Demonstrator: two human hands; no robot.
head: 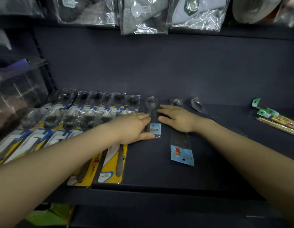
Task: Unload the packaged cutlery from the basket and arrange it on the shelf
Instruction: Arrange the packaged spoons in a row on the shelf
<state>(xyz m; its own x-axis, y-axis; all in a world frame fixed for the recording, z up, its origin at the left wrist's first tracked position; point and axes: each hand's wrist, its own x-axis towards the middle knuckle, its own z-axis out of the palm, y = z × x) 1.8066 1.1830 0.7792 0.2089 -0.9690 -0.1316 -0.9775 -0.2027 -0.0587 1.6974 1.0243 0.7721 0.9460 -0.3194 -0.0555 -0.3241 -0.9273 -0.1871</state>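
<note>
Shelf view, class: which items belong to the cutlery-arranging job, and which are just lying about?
Job: clear-sleeved spoon between left hand and right hand; yellow-carded spoons; blue-labelled spoon pack; shelf.
Lying about: chopstick packs; hanging bagged goods.

This is a shop. A dark display shelf carries rows of carded spoons in retail packs, one sleeved spoon bears a barcode sticker, and bagged goods hang above.
</note>
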